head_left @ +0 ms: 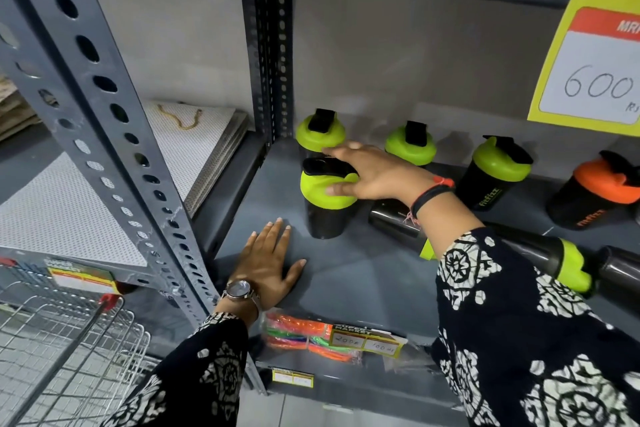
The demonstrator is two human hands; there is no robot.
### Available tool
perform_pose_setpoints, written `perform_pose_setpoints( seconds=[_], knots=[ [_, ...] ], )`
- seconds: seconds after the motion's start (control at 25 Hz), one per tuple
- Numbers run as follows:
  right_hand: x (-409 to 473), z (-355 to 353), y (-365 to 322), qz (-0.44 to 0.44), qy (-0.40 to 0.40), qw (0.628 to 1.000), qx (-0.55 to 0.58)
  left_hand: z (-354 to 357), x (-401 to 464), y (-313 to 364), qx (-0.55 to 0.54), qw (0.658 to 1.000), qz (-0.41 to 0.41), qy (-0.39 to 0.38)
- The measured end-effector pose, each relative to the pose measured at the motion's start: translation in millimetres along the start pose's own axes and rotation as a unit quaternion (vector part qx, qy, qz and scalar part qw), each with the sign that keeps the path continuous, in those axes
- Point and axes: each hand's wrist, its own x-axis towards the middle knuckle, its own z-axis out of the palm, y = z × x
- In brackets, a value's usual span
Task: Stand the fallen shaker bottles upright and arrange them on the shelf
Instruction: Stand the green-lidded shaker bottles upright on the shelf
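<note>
A black shaker bottle with a green lid (pixel 323 204) stands upright at the left of the grey shelf (pixel 360 274). My right hand (pixel 375 175) grips its lid from above. Behind it stand three more green-lidded shakers: one (pixel 320 132), another (pixel 410 144) and a third (pixel 493 177). An orange-lidded shaker (pixel 595 194) stands at the right. Two green-lidded shakers lie on their sides: one (pixel 398 225) partly under my right forearm, another (pixel 550 258) further right. My left hand (pixel 266 265) rests flat on the shelf, fingers spread, holding nothing.
A perforated grey upright (pixel 114 121) stands left of the shelf; another dark fallen bottle (pixel 621 270) lies at the right edge. A yellow price sign (pixel 595 55) hangs above right. Packets of coloured bands (pixel 298 336) lie below. A wire basket (pixel 62 350) sits lower left.
</note>
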Motion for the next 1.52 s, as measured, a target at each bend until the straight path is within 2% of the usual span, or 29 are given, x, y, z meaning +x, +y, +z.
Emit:
perform_pose_setpoints(
  seconds=[0.36, 0.6, 0.8, 1.08, 1.52],
  knots=[
    [0, -6, -5, 0.013, 0.043, 0.999, -0.007, -4, -1, 1, 0.011, 1.0, -0.007, -0.014],
    [4, -1, -26, 0.081, 0.082, 0.991, -0.069, -2, 1, -1, 0.008, 1.0, -0.008, -0.007],
    [-1, -11, -32, 0.087, 0.058, 0.993, -0.051, -2, 1, 0, -0.005, 1.0, -0.011, -0.001],
    [7, 0, -34, 0.122, 0.088, 0.987, 0.058, -4, 1, 0, 0.001, 1.0, -0.008, -0.007],
    [6, 4, -37, 0.147, 0.093, 0.983, 0.059, -8, -2, 5, 0.044, 0.998, -0.013, -0.033]
  ],
)
